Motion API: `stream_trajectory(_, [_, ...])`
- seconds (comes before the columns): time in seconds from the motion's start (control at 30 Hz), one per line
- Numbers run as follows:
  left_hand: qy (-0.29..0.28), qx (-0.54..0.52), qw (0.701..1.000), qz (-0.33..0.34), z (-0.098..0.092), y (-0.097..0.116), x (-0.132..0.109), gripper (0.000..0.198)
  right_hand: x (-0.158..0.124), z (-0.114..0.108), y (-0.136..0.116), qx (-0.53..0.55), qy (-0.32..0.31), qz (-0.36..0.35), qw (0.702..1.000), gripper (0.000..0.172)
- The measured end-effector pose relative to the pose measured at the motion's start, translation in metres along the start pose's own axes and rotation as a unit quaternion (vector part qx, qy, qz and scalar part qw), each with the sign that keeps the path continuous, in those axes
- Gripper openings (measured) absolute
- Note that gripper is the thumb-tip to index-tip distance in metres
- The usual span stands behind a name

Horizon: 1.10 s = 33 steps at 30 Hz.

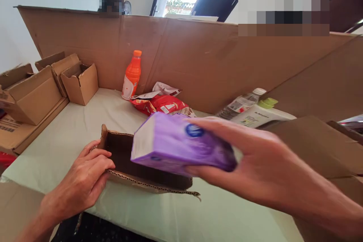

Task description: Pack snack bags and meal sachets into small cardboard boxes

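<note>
Gripping a purple pack (167, 141) in the right hand (255, 160), with digits closed along its upper and lower sides. Held aslant over the opening of the small open box (119, 143), with a whitish end face turned left and a round blue mark on the upper side. Slightly blurred, and hiding much of the box's interior from view; cannot tell whether touching the walls or just above them.

Pinching the near wall of the box at its left corner with the left hand (85, 177), with fingers bent over the cut rim. Showing bare corrugation along that near rim, with a frayed tip sticking out at the right end. Set on a desk (227, 211) under a pale greenish cover.

Seeing beyond the box an orange bottle (132, 75) with an orange cap, and next to it a crumpled red packet (170, 104). Finding to the far right of the box a clear bottle (241, 102) and a white bottle (263, 116) with a yellow-green cap, both partly covered by the right hand. Noticing well to the left of the box several brown cartons (36, 94) with open tops. Closing off the view behind the box with a tall cardboard panel (210, 64).
</note>
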State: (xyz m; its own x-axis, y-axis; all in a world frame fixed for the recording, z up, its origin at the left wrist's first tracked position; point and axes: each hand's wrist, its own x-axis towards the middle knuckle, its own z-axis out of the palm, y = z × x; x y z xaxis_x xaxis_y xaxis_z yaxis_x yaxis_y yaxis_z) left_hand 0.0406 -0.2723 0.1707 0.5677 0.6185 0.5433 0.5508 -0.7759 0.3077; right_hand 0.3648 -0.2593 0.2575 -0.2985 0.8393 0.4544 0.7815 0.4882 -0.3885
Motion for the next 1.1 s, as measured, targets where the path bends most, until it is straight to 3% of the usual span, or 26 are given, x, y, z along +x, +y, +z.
stream_trajectory(0.1, [0.017, -0.003, 1.0, 0.001, 0.002, 0.0, -0.003, 0.018, 0.026, 0.015, -0.02, -0.09, -0.158, -0.126, 0.975, 0.036])
stream_trajectory(0.17, [0.015, -0.009, 1.0, 0.0, 0.002, 0.0, -0.006, 0.019, 0.039, 0.026, -0.033, -0.152, -0.231, -0.166, 0.947, 0.026])
stream_trajectory(0.27, [0.013, -0.025, 1.0, 0.002, 0.003, -0.001, -0.01, 0.022, 0.055, 0.05, -0.06, -0.232, -0.322, -0.184, 0.899, 0.014])
stream_trajectory(0.4, [0.014, -0.043, 0.999, 0.009, 0.005, -0.004, -0.013, 0.022, 0.071, 0.091, -0.091, -0.269, -0.412, -0.179, 0.852, 0.016])
stream_trajectory(0.5, [0.006, -0.047, 0.999, 0.012, 0.007, -0.007, -0.015, 0.022, 0.074, 0.104, -0.091, -0.215, -0.416, -0.177, 0.866, 0.028])
stream_trajectory(0.67, [0.007, -0.052, 0.999, 0.013, 0.009, -0.012, -0.017, 0.022, 0.047, 0.086, -0.059, -0.122, -0.344, -0.085, 0.927, 0.048])
stream_trajectory(0.77, [0.017, -0.066, 0.998, 0.015, 0.01, -0.013, -0.018, 0.024, 0.025, 0.085, -0.042, -0.135, -0.349, -0.033, 0.927, 0.065])
stream_trajectory(0.87, [0.018, -0.066, 0.998, 0.012, 0.011, -0.014, -0.017, 0.025, 0.017, 0.103, -0.033, -0.13, -0.365, -0.014, 0.922, 0.075])
stream_trajectory(1.0, [0.017, -0.061, 0.998, 0.007, 0.011, -0.013, -0.019, 0.027, 0.025, 0.128, -0.035, -0.095, -0.387, -0.018, 0.917, 0.072])
stream_trajectory(1.1, [0.023, -0.047, 0.999, 0.013, 0.011, -0.014, -0.022, 0.027, 0.028, 0.123, -0.042, -0.079, -0.387, -0.026, 0.918, 0.071])
